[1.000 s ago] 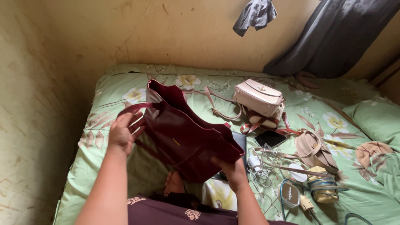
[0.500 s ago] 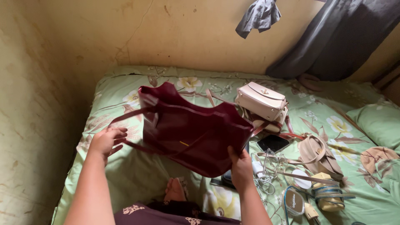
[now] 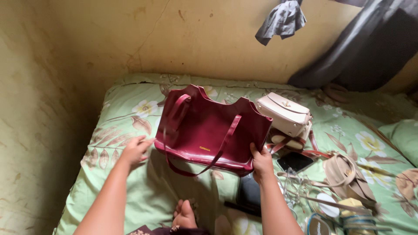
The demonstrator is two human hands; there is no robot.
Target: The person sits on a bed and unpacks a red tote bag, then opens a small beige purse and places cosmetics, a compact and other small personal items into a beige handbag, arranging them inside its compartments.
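Observation:
A dark red leather tote bag (image 3: 211,130) stands upright on the green floral bedsheet (image 3: 126,109), its two straps hanging down its front. My right hand (image 3: 262,162) grips the bag's lower right corner. Just off the bag's lower left side, my left hand (image 3: 136,150) is open with fingers spread, close to the corner but apart from it as far as I can tell.
A cream handbag (image 3: 285,117) lies right of the red bag, a tan bag (image 3: 348,174) farther right. A black phone (image 3: 296,161), a dark flat item (image 3: 248,193), tangled cables (image 3: 305,189) and my foot (image 3: 185,215) are nearby. Walls close off the left and back.
The red bag was tilted in the air with its opening turned away; now it stands upright on the bed. My left hand let go of the strap and opened.

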